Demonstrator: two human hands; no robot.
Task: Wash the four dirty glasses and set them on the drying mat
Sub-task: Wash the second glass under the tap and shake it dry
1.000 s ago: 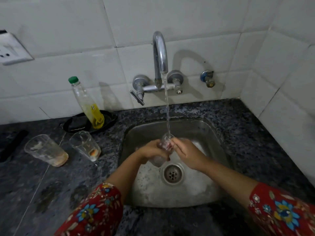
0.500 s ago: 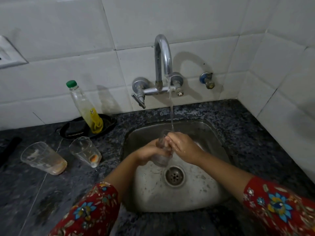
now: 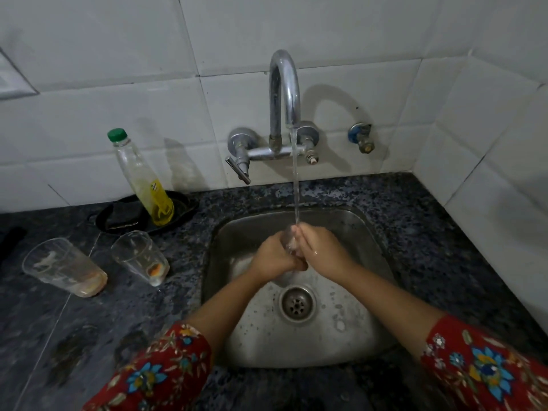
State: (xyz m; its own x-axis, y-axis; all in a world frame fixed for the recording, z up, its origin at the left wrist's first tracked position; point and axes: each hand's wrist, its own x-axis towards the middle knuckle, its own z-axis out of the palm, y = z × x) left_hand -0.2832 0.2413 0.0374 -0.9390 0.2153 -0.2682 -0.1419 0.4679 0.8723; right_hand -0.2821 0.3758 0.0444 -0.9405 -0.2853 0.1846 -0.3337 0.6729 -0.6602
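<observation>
Over the steel sink [image 3: 370, 232] both my hands wrap a clear glass [image 3: 288, 241] under the running tap [image 3: 284, 93]. My left hand [image 3: 274, 258] grips its lower body; my right hand [image 3: 321, 250] curls round its rim side, hiding most of the glass. Water falls onto it. Two dirty glasses stand on the dark counter left of the sink: a large one [image 3: 63, 266] with brownish dregs and a smaller one [image 3: 141, 256] with orange residue at the bottom. No drying mat is in view.
A soap bottle [image 3: 142, 179] with a green cap leans in a black dish [image 3: 118, 216] behind the glasses. White tiled walls close the back and right. The drain [image 3: 297, 304] sits mid-basin. Speckled counter [image 3: 430, 232] surrounds the sink.
The two hands have closed in tighter round the glass and shifted slightly toward the stream; less of the glass shows now. The counter glasses have not moved.
</observation>
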